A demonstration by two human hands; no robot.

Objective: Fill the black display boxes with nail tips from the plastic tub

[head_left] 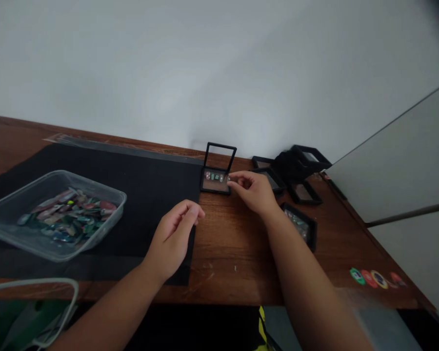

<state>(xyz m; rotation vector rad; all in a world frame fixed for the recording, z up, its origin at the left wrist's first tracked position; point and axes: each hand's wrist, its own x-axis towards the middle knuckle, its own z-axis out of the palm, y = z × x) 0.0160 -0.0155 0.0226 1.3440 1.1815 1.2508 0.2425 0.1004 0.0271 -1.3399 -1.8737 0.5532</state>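
Observation:
A small black display case [215,189] stands with its framed lid raised on the wooden table. Several small polished stones [212,177], pinkish, green and pale, lie in a row across its base. At the case's right edge my right hand [254,190] pinches a small pale stone [229,179] between thumb and fingertips. My left hand [173,236] hovers over the right edge of the black mat, its fingers curled and thumb pressed on them. What it holds, if anything, is hidden.
A clear plastic tub [120,204] of mixed coloured stones [76,214] sits on the black mat [161,180]. More black cases [303,192] are spread and stacked at the right, near the wall. A filled case [300,224] lies beside my right forearm. Round stickers [369,278] mark the table's right corner.

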